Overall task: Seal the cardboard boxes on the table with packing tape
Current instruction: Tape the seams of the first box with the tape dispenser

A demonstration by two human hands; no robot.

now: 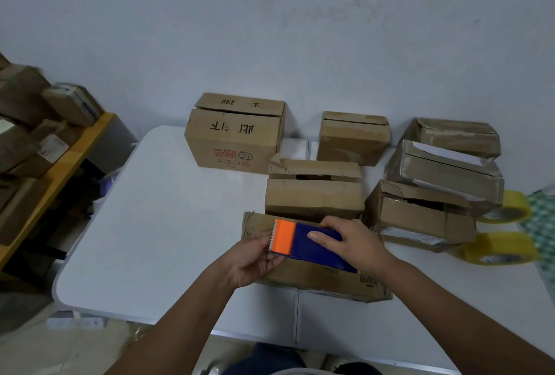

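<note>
A blue tape dispenser (312, 247) with an orange toothed cutter end is held over the nearest flat cardboard box (327, 281) at the table's front. My right hand (351, 242) grips the blue body from the right, thumb on top. My left hand (255, 257) holds the orange end from below, fingers curled under it. Several more cardboard boxes stand behind: a mid box with loose flaps (312, 194), a printed box (234, 134), a small box (351, 137) and others at the right (420, 218).
Two yellow tape rolls (504, 247) (510, 206) lie at the table's right edge. The white table (150, 224) has bare surface at the left. A wooden shelf with parcels (45, 140) stands at the far left. A wall rises behind.
</note>
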